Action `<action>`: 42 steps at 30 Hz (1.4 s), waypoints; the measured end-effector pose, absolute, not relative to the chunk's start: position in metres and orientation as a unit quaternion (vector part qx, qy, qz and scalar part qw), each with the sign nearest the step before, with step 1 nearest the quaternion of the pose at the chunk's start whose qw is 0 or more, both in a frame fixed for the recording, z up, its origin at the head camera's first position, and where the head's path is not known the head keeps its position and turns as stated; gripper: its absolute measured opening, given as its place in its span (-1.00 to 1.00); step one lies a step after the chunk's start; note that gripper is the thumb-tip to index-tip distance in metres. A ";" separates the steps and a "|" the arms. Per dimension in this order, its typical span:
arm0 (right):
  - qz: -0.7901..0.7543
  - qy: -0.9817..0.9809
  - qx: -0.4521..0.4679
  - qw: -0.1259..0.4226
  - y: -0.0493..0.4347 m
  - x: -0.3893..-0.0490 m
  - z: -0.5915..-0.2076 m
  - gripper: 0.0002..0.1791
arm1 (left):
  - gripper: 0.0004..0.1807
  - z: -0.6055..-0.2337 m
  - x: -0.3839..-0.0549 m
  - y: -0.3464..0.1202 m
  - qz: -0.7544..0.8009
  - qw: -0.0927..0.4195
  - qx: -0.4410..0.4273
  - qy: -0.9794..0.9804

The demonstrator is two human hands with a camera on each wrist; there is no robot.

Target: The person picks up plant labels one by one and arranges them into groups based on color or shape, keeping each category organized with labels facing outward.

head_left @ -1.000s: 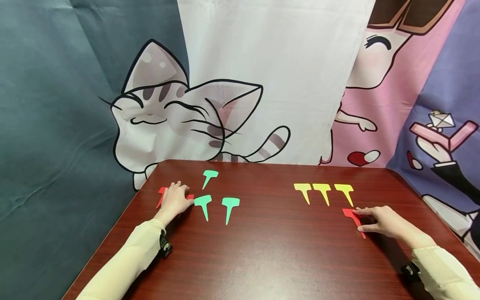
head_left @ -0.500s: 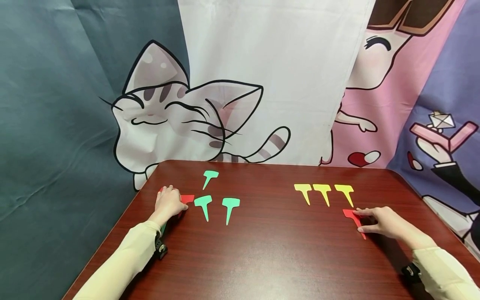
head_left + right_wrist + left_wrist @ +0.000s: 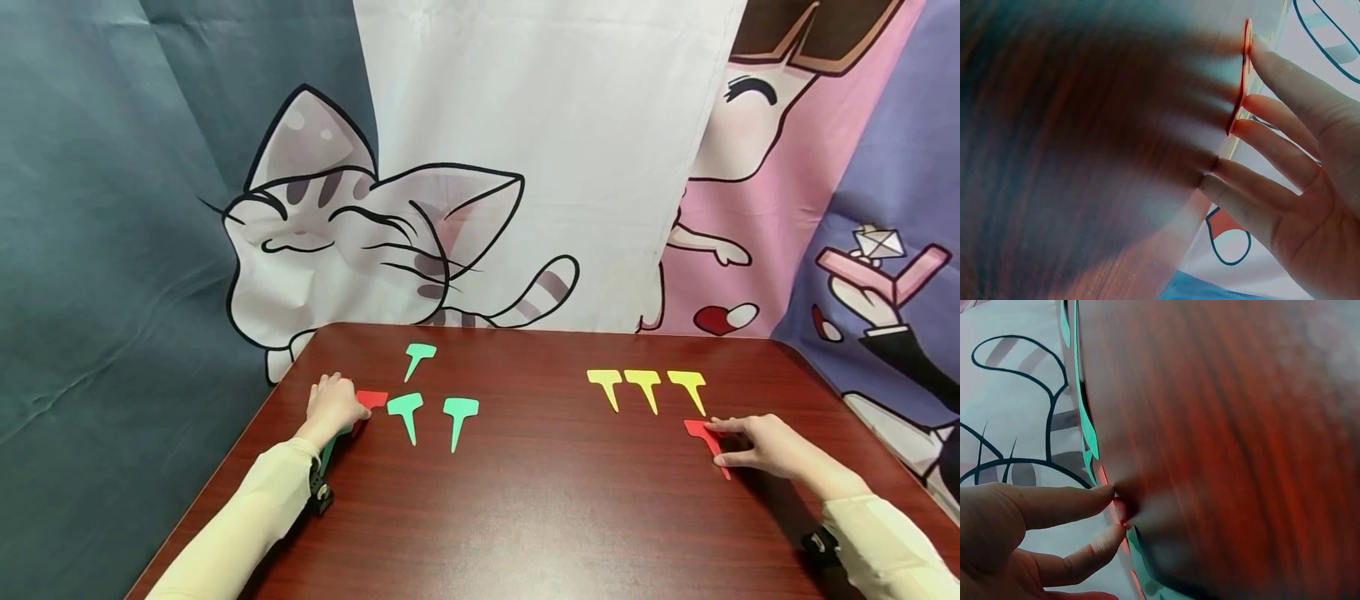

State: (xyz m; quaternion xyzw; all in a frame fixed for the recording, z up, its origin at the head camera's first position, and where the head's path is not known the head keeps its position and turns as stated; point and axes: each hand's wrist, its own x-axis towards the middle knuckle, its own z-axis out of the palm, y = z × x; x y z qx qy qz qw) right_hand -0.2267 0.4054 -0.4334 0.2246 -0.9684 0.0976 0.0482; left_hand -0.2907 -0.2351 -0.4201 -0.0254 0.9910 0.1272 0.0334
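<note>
Flat T-shaped plant labels lie on the dark red wooden table (image 3: 525, 517). My left hand (image 3: 330, 408) is low over the left group; in the left wrist view its thumb and a finger pinch at a red plant label (image 3: 1120, 511). Another red label (image 3: 372, 399) shows beside the thumb, and a green label (image 3: 330, 450) is partly hidden under the wrist. My right hand (image 3: 768, 446) has its thumb and nearly straight fingers resting on a red label (image 3: 701, 429). In the right wrist view this label (image 3: 1244, 75) is seen edge-on under the fingertips.
Three green labels, such as the farthest one (image 3: 418, 353), lie right of my left hand. Three yellow labels (image 3: 642, 381) form a row behind my right hand. A printed curtain (image 3: 547, 125) hangs beyond the table's far edge.
My left hand has shifted slightly left, uncovering more of the red label by its thumb and covering the leftmost red one. A green label now shows under its wrist. My right hand stays put.
</note>
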 end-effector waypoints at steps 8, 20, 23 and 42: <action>0.100 -0.968 0.225 0.045 0.404 -0.226 -0.433 -0.29 | -0.70 -0.423 -0.295 -0.237 0.142 0.027 -0.027 0.989; 0.102 -0.969 0.222 0.043 0.404 -0.226 -0.433 -0.27 | -0.70 -0.421 -0.296 -0.238 0.161 0.019 -0.033 0.986; 0.103 -0.969 0.220 0.041 0.404 -0.226 -0.432 -0.27 | -0.71 -0.422 -0.296 -0.239 0.160 0.021 -0.036 0.986; 0.103 -0.968 0.222 0.045 0.402 -0.226 -0.431 -0.29 | -0.68 -0.426 -0.298 -0.239 0.162 0.023 -0.046 0.985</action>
